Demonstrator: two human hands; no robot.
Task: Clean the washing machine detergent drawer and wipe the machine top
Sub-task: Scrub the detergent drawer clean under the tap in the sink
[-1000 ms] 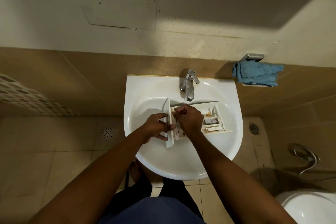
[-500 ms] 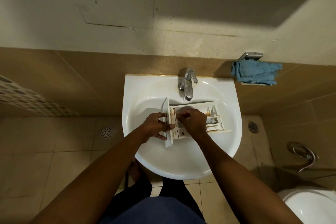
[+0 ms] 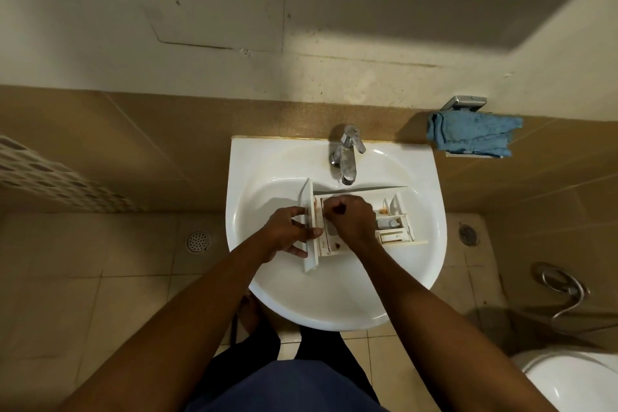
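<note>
Nearest, at the bottom edge, dark blue clothing (image 3: pixel 284 388), with two bare forearms reaching up and away from it toward a white ceramic washbasin (image 3: pixel 334 308). Under the basin's front rim, on the beige tiled floor (image 3: pixel 100 294), a bare foot (image 3: pixel 249 311). At lower right, part of a white toilet bowl (image 3: pixel 575 385), and beyond that a looped chrome hose (image 3: pixel 565 291) low against the wall. Inside the basin, lying crosswise, a white plastic detergent drawer (image 3: pixel 394 231), front panel at the left end and standing on edge, compartments facing up, brownish stains along the near side and toward the right end. On that front panel, the left hand (image 3: pixel 289 232), fingers (image 3: pixel 301 250) and thumb curled round the panel and gripping it. Over the drawer's left compartment, the right hand (image 3: pixel 351 217), knuckles up, fingers (image 3: pixel 334 207) curled tight with the tips down toward the compartment; cannot tell whether anything is held inside the fist. On the floor either side of the basin, a round metal floor drain (image 3: pixel 197 241) at left and a second round drain (image 3: pixel 468 234) at right. At the basin's back rim, a chrome lever tap (image 3: pixel 346 157), spout ending just beyond the drawer's far wall. Right of the tap, against the brown wall tiles (image 3: pixel 133 150), a crumpled blue cloth (image 3: pixel 471 137) hanging from a small metal wall holder (image 3: pixel 463 103). Farthest, a cream upper wall (image 3: pixel 368 10) marked with a cracked rectangular outline.
</note>
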